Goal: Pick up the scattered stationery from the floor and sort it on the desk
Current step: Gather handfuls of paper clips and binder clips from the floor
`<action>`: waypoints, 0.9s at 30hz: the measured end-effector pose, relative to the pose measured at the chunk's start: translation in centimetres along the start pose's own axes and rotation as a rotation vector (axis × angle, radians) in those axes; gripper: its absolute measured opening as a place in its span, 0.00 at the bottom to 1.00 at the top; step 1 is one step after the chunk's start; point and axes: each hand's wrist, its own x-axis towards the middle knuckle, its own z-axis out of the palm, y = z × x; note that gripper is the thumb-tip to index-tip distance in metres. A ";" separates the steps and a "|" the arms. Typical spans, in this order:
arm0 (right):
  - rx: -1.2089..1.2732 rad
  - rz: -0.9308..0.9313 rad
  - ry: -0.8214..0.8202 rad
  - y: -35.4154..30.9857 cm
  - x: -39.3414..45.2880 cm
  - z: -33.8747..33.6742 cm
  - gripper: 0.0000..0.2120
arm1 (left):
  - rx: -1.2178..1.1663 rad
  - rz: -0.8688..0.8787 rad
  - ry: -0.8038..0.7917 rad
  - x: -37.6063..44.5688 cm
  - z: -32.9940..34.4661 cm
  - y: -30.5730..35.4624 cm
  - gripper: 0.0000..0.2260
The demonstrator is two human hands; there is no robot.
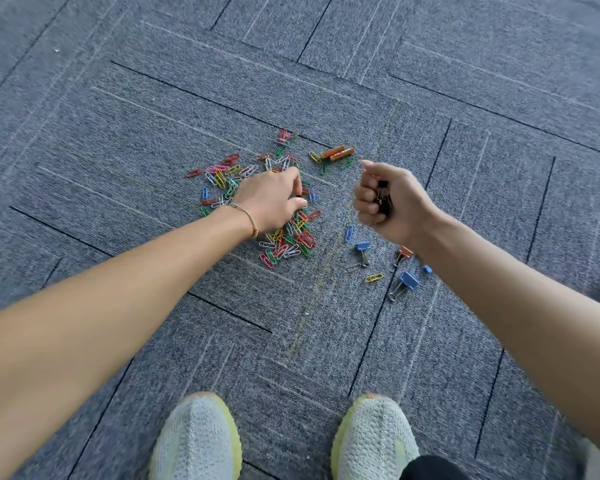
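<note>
A heap of coloured paper clips (288,242) lies scattered on the grey carpet. My left hand (274,199) reaches down into the heap, its fingers curled and pinching at clips beneath it. My right hand (385,202) hovers to the right of the heap, its fingers curled round black binder clips (382,197). Two orange batteries (338,153) lie beyond the heap. A blue binder clip (362,247), an orange binder clip (405,252) and a larger blue binder clip (408,280) lie below my right hand, with a yellow paper clip (374,277) between them.
Grey carpet tiles (153,116) cover the whole floor. My two pale knit shoes (196,441) stand at the bottom edge, toes pointing at the stationery. No desk is in view.
</note>
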 end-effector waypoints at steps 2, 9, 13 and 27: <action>0.018 -0.015 0.022 -0.3 -0.4 -0.3 0.18 | 0.037 -0.007 -0.016 0.1 -0.3 0.2 0.10; 0.084 -0.036 0.029 -1.5 -1.6 -0.9 0.18 | -0.445 -0.016 -0.008 -0.1 -1.2 1.7 0.11; 0.170 -0.039 0.035 -2.1 -2.5 -1.4 0.18 | -1.382 -0.144 -0.188 -1.3 -2.4 4.8 0.11; -0.072 -0.120 0.181 -2.9 -6.6 -5.9 0.10 | -1.698 -0.631 -0.589 -2.7 0.6 9.3 0.19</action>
